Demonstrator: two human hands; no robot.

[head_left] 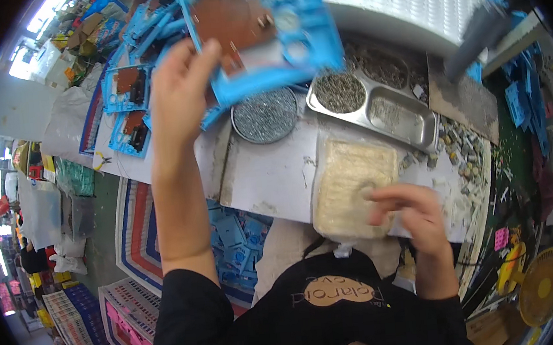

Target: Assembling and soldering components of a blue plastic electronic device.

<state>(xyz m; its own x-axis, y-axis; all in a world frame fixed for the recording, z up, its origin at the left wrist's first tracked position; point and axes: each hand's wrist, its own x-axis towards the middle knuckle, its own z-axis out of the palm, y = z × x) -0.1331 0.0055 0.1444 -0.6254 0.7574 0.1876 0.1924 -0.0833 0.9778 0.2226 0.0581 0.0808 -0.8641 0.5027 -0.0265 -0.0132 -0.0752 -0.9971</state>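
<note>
left hand (181,92) gripping blue tray (264,35) (raised), right hand (408,210) fingers curled loosely over beige pad (350,186)

Left hand (181,92) raised high, fingers gripping — right hand (408,210) low, fingers curled.

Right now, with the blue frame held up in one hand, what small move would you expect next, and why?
Probably bringing the blue frame down toward the table. The left hand holds it raised over the round dish of small parts, while the right hand rests with curled fingers at the beige pad, seemingly picking something up there. The two hands are far apart, so they likely need to meet.
</note>
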